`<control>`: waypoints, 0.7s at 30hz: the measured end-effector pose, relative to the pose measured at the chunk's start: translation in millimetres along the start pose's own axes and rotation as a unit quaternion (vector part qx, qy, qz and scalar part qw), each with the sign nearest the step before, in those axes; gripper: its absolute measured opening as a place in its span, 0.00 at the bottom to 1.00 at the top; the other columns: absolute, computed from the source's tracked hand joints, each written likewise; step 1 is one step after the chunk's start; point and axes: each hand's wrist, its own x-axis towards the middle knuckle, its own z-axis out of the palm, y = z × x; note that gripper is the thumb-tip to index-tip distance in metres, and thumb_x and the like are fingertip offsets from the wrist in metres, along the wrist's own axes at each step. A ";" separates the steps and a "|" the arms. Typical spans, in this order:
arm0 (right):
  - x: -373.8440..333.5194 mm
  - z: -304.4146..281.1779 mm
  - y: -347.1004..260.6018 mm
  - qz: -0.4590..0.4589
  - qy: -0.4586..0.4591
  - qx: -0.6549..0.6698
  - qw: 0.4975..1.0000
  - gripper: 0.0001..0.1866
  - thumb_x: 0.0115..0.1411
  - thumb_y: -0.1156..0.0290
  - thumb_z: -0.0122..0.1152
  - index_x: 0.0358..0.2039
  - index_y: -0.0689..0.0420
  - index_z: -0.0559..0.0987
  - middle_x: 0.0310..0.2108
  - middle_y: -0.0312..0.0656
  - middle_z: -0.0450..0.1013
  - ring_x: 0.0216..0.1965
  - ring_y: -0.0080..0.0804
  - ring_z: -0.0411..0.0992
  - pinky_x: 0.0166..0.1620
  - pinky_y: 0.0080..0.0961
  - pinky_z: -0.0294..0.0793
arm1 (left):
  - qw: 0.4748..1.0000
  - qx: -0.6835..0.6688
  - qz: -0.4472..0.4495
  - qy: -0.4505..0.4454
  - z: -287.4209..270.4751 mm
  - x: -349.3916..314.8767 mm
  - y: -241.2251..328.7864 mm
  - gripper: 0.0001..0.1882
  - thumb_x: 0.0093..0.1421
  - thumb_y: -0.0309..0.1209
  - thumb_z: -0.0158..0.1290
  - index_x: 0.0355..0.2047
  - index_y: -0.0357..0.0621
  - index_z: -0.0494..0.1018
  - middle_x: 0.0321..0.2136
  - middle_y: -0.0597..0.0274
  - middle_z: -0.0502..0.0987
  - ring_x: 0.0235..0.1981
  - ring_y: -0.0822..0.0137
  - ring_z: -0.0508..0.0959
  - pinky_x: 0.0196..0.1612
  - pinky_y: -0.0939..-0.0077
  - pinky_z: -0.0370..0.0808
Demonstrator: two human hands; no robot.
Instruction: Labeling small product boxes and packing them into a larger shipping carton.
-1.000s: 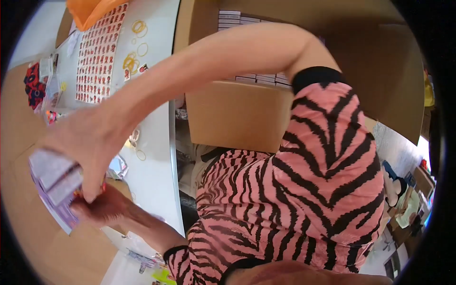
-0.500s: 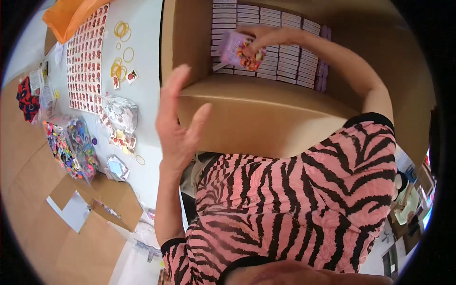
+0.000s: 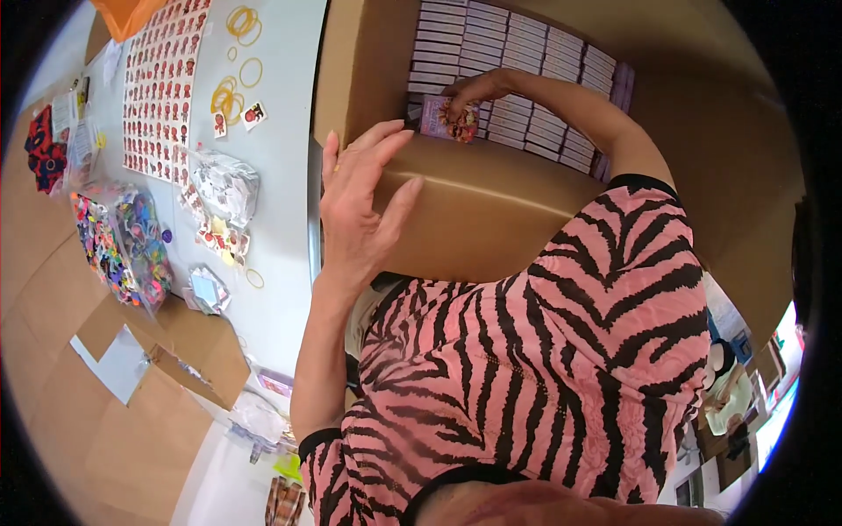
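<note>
Inside a large cardboard carton [image 3: 500, 210], my right hand [image 3: 478, 90] grips a small purple box [image 3: 436, 118] with a colourful picture on its face. The box is low in the carton, at the near left end of the packed rows. Several rows of thin, light-edged boxes [image 3: 526, 79] stand packed on edge around it. My left hand [image 3: 360, 197] hovers near the carton's left wall, fingers spread, holding nothing. The underside of the purple box is hidden.
Left of the carton, a white table bears a sticker sheet [image 3: 162, 88], rubber bands [image 3: 226, 98], a clear bag of white pieces [image 3: 226, 186] and a bag of colourful bits [image 3: 123, 245]. An open small carton [image 3: 197, 351] lies nearer. Another person [image 3: 726, 399] is at far right.
My right hand has lowered the purple box toward the near left corner of the rows. My left hand has moved right, toward the carton. The whole view has shifted slightly.
</note>
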 end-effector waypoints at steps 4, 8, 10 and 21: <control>0.5 2.7 8.3 -0.028 0.131 -0.093 0.987 0.43 0.43 0.60 0.67 0.57 0.67 0.61 0.42 0.47 0.73 0.43 0.33 0.73 0.47 0.29 0.72 | 1.000 -0.004 0.001 0.004 0.3 0.0 -0.7 0.19 0.53 0.27 0.58 0.46 0.42 0.73 0.48 0.56 0.75 0.51 0.60 0.73 0.64 0.55 0.49; -19.9 35.6 -27.9 -0.007 0.178 -0.119 0.977 0.51 0.41 0.51 0.66 0.60 0.69 0.56 0.49 0.55 0.68 0.51 0.41 0.68 0.55 0.32 0.68 | 1.000 0.004 0.004 0.014 -0.6 -3.5 -3.1 0.18 0.53 0.28 0.58 0.46 0.42 0.73 0.48 0.56 0.75 0.51 0.60 0.73 0.64 0.54 0.49; -12.6 39.3 -9.9 -0.047 0.276 -0.250 0.927 0.52 0.41 0.50 0.65 0.60 0.69 0.56 0.51 0.57 0.66 0.53 0.45 0.66 0.56 0.34 0.66 | 1.000 0.003 0.007 0.013 0.7 -2.7 -2.8 0.18 0.53 0.28 0.58 0.46 0.42 0.73 0.48 0.57 0.75 0.51 0.60 0.73 0.64 0.54 0.50; 27.4 56.3 19.7 -0.080 0.464 -0.444 0.762 0.50 0.41 0.53 0.70 0.59 0.63 0.57 0.53 0.56 0.63 0.54 0.54 0.64 0.54 0.48 0.66 | 0.999 0.023 0.027 0.038 5.6 -2.6 -6.0 0.17 0.50 0.27 0.59 0.42 0.44 0.74 0.46 0.60 0.75 0.49 0.62 0.74 0.63 0.53 0.51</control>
